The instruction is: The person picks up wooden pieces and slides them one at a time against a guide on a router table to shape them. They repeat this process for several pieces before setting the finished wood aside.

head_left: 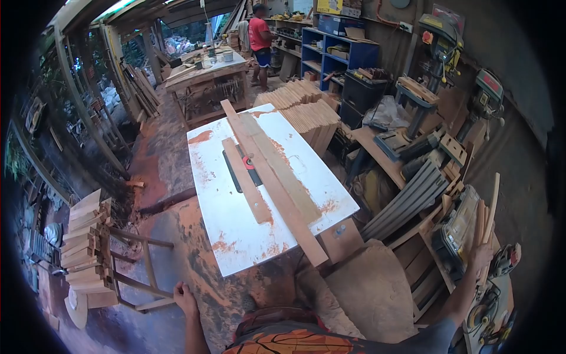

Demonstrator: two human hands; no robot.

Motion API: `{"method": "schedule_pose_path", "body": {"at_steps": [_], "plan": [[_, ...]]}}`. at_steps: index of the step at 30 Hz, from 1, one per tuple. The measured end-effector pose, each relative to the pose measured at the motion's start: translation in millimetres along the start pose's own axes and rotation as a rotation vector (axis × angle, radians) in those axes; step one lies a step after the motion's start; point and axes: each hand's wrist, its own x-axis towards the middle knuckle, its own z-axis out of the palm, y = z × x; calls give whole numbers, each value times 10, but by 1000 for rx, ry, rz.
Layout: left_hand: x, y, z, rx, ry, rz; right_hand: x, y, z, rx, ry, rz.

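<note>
My right hand is closed around thin wooden strips that stand upright at the far right. My left hand hangs low beside the white table, its fingers curled in and nothing visible in them. Ahead of me is the white-topped table with sawdust on it. A long wooden board lies lengthwise across it and overhangs the near edge. Beside it lies a shorter board, next to a dark insert plate with a red ring.
Stacked wooden pieces rest on a wooden frame at left. More cut pieces are piled behind the table. Drill presses and grey pipes stand at right. A person in a red shirt is by the shelves, near a workbench.
</note>
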Motion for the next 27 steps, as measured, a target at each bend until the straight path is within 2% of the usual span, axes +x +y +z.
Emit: {"method": "schedule_pose_path", "body": {"at_steps": [3, 6, 8, 11, 14, 18, 19, 20, 21, 22, 23, 24, 26, 27], "plan": [[110, -164, -40, -3, 14, 73, -41, 71, -97, 59, 40, 15], [-49, 252, -40, -27, -4, 68, -70, 128, -151, 123, 64, 14], [10, 216, -84, -31, -9, 80, -102, 123, -165, 181, 75, 8], [131, 281, -131, -32, -7, 113, -208, 155, -184, 338, 112, -12], [244, 440, -120, -81, -15, 143, -568, 151, -210, 622, 134, -46], [676, 441, -236, -98, -70, 208, -1821, -124, -320, 1225, 122, -104], [776, 497, -292, -78, -80, 194, -2250, -267, -400, 1355, 181, -158], [860, 597, -382, -124, -83, 244, -2654, -280, -451, 1370, 51, -205], [964, 685, -464, -171, -90, 295, -3093, -415, -524, 1374, 2, -115], [1080, 778, -552, -245, -99, 291, -3553, -562, -686, 1299, 27, -132], [1247, 786, -683, -231, -125, 288, -3970, -719, -737, 1328, -9, -71], [1403, 796, -778, -225, -105, 305, -4313, -789, -669, 1335, -39, -125], [1649, 843, -1002, -172, -101, 349, -4889, -935, -379, 1333, -198, -99], [1730, 894, -1087, -175, -116, 344, -5141, -1059, -599, 1335, -264, -120]]}}
